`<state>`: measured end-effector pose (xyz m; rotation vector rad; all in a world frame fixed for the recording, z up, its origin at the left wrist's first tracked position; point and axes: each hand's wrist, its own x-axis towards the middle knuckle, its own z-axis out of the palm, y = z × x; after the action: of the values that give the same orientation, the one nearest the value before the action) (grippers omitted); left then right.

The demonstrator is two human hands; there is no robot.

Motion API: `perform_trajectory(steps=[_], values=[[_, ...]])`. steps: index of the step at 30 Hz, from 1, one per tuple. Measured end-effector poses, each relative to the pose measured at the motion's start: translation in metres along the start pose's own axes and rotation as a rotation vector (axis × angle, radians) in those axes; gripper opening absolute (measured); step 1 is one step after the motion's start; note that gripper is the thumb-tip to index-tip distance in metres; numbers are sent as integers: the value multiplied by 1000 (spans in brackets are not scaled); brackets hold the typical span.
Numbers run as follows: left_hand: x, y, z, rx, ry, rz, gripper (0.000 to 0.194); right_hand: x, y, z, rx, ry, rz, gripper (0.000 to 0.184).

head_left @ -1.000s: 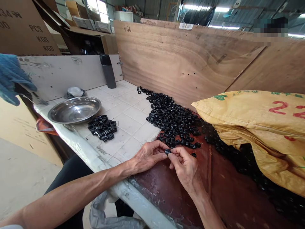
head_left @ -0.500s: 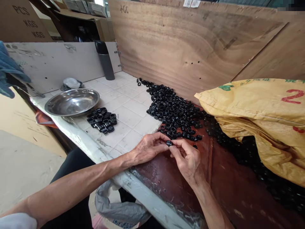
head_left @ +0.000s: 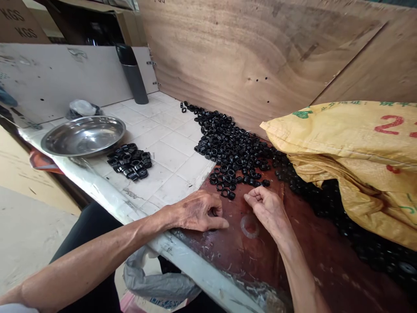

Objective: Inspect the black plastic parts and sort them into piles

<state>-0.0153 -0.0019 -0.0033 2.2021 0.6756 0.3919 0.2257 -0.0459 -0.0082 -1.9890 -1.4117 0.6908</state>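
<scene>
Just in front of the pile's near edge, my left hand rests over the brown surface, its fingers curled and the thumb stretched forward. A dark hollow shows inside its curl; whether a piece lies there is hidden. My right hand is a little to the right, thumb and fingers drawn together near the pile, with no piece visible at the tips. The loose pile of small black plastic rings spreads beyond both hands. A smaller heap of black rings sits on the white tiled part, left of my hands.
A shallow metal bowl stands by the left table edge, with a grey bottle behind it. A wooden board closes off the back. On the right, a yellow woven sack lies over more black pieces. A grey bag hangs below the edge.
The small black ring pinched between both hands is no longer visible there. My hands have moved apart, the left one now lower and curled. The view has shifted slightly.
</scene>
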Motion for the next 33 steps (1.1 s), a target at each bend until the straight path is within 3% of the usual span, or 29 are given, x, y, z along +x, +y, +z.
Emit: perform_trajectory(steps=[2, 5, 7, 9, 12, 15, 18, 21, 24, 28, 33], values=[[3, -4, 4, 24, 151, -96, 26, 2, 3, 2, -33, -22, -40, 12], [9, -14, 13, 68, 334, -101, 17, -2, -1, 15, -23, -47, -188, 23], [14, -21, 19, 124, 332, -43, 28, -7, -5, 26, -44, -40, -330, 18], [18, -26, 23, 197, 309, -9, 24, -9, -6, 36, -82, -12, -426, 4], [20, -30, 25, 286, 309, 17, 17, -10, -3, 43, -153, 31, -488, 10], [17, -30, 26, 316, 304, 86, 17, -11, -4, 40, -153, 31, -466, 7], [14, -29, 26, 300, 364, 130, 7, -13, -13, 32, 24, -2, -376, 18], [12, -25, 25, 247, 438, 89, 23, -16, -21, 28, 298, -52, -248, 19], [11, -18, 21, 153, 414, 43, 28, -18, -24, 31, 479, -24, -165, 24], [8, -8, 13, -13, 398, 4, 28, -18, -23, 38, 410, 18, -284, 19], [6, -7, 14, -388, 412, -12, 28, -20, -25, 40, 423, 38, -346, 17]])
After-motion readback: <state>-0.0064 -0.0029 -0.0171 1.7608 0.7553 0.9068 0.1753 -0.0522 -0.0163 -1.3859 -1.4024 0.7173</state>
